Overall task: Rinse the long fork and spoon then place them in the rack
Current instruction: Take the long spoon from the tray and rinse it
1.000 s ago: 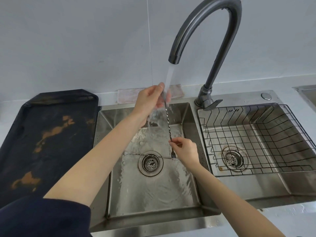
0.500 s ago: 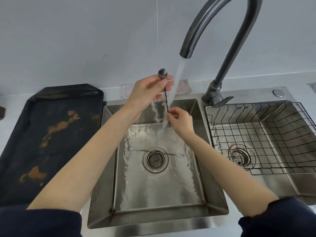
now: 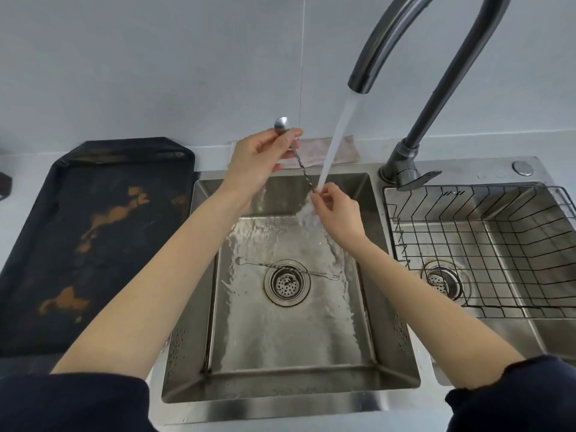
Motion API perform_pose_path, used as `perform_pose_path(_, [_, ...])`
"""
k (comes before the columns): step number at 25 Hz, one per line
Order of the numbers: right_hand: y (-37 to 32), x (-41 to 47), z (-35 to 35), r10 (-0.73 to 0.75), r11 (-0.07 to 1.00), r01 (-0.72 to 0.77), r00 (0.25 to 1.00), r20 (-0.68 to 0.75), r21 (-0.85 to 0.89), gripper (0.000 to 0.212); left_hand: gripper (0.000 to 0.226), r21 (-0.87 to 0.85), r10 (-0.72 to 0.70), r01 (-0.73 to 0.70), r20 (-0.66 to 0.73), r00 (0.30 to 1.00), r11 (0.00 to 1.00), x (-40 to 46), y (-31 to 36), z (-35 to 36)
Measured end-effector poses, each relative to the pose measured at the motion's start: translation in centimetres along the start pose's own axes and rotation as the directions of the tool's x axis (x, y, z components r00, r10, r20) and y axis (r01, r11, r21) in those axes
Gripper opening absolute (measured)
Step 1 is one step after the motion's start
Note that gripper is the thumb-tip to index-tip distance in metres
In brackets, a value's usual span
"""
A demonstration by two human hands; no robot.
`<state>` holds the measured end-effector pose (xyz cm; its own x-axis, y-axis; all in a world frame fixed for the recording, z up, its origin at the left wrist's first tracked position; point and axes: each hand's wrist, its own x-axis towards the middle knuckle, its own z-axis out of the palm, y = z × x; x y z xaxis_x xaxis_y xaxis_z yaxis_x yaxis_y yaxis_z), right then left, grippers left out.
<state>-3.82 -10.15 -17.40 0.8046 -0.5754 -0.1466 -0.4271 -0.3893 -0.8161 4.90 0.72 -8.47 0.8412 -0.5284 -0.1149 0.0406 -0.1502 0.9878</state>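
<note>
My left hand [image 3: 258, 160] pinches the top of a long spoon [image 3: 300, 165] with a twisted handle; its small bowl sticks out above my fingers. The handle slants down to the right into the running water [image 3: 338, 129]. There my right hand [image 3: 338, 213] pinches its lower end, which is hidden by fingers and splash. The long fork [image 3: 258, 264] lies flat on the wet floor of the left basin [image 3: 364, 188], across the drain, tines to the right. The black wire rack [image 3: 467, 188] sits in the right basin with nothing in it.
A dark gooseneck faucet [image 3: 436, 98] rises between the basins, its spout over the left one. A black stained tray [image 3: 93, 244] lies on the counter to the left. A pinkish cloth [image 3: 344, 148] lies behind the sink by the wall.
My right hand has slid up the spoon's handle from near the basin floor into the stream. My left hand has lifted up and left, baring the spoon's bowl. The fork has stayed put.
</note>
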Motion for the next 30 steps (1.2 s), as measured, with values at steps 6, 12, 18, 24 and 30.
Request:
perform_pose_path(6, [5.0, -0.8, 0.6, 0.023, 0.919, 0.042, 0.987, 0.161, -0.391, 0.022, 0.022, -0.239, -0.289, 0.247, -0.164, 0.943, 0.939, -0.6, -6.8, -2.9])
perform_pose_path(12, [9.7, -1.3, 2.6, 0.106, 0.824, 0.069, 0.956, 0.274, -0.563, 0.024, 0.007, -0.233, -0.529, 0.478, -0.271, 0.804, 0.847, -2.7, -16.1, -4.0])
perform_pose_path(18, [12.5, -1.1, 4.5, 0.187, 0.740, 0.107, 0.915, 0.357, -0.664, 0.024, 0.006, -0.138, -0.723, 0.715, -0.248, 0.645, 0.685, -4.7, -23.5, -4.0])
perform_pose_path(24, [14.5, -1.1, 6.7, 0.226, 0.723, 0.137, 0.879, 0.419, -0.677, 0.026, 0.017, 0.109, -0.741, 0.788, -0.282, 0.609, 0.606, -4.9, -26.9, -3.2])
perform_pose_path(30, [14.7, -1.3, 7.1, 0.250, 0.743, 0.116, 0.866, 0.433, -0.660, 0.026, 0.033, 0.183, -0.732, 0.796, -0.317, 0.603, 0.577, -5.3, -27.3, -3.2])
